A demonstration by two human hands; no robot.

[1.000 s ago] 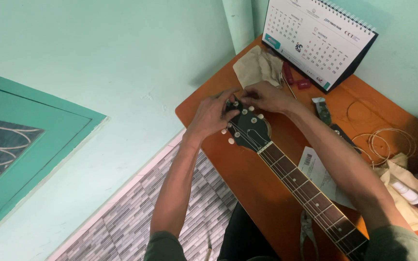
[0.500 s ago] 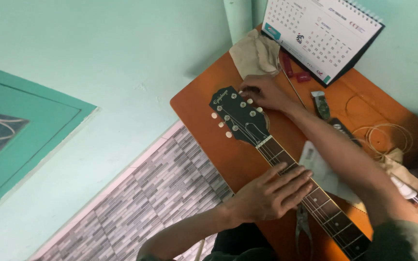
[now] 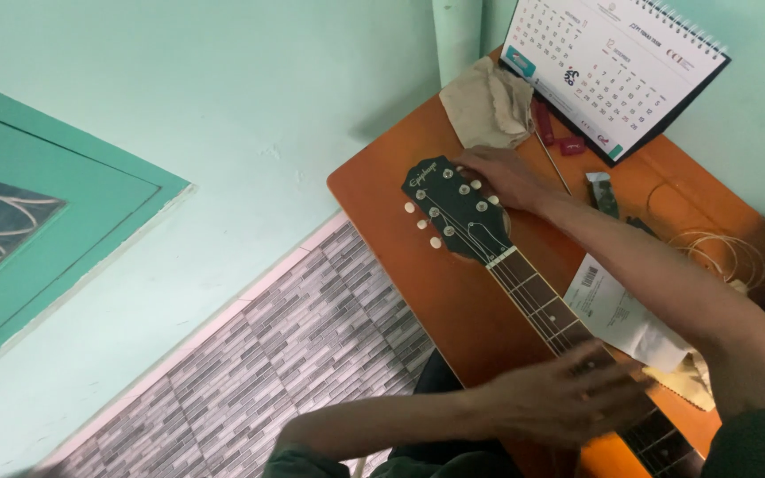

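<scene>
A guitar lies on an orange table (image 3: 382,199), its black headstock (image 3: 453,208) pointing to the far left corner and its neck (image 3: 533,292) running toward me. My right hand (image 3: 508,177) reaches over the far side of the headstock, fingers closed around a tuning peg there. My left hand (image 3: 560,398) lies across the lower neck with fingers stretched out flat over the strings; it is blurred.
A desk calendar (image 3: 613,62) stands at the back of the table beside a beige cloth (image 3: 489,106) and small red pieces (image 3: 546,124). A printed paper (image 3: 608,310) and a coil of strings (image 3: 719,252) lie right of the neck. Grey tiled floor (image 3: 312,345) lies left.
My left hand left the headstock and came down onto the lower neck, then slid a little further along it. My right hand stayed at the headstock's far-side pegs.
</scene>
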